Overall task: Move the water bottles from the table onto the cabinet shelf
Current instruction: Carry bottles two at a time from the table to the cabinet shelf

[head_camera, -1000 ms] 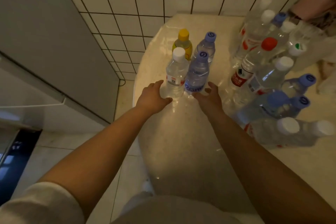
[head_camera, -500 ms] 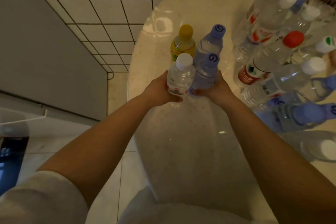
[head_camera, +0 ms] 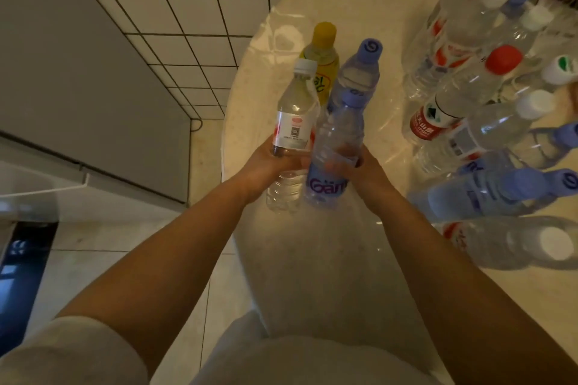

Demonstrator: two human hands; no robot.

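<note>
My left hand (head_camera: 266,166) grips a clear white-capped bottle (head_camera: 292,122) around its lower body. My right hand (head_camera: 366,170) grips a blue-tinted purple-capped bottle (head_camera: 337,147) beside it. Both bottles are lifted off the marble table (head_camera: 312,259) and tilt away from me, side by side and touching. Behind them a yellow-capped bottle (head_camera: 322,53) and another purple-capped bottle (head_camera: 359,72) stand on the table.
Several more bottles crowd the table's right side, among them a red-capped one (head_camera: 463,97) and purple-capped ones (head_camera: 500,194). A grey cabinet panel (head_camera: 78,72) and a white ledge (head_camera: 40,194) lie to the left, with tiled wall (head_camera: 203,9) behind.
Both hands closed around the two front bottles and lifted them off the table toward me. My head moved closer over the table.
</note>
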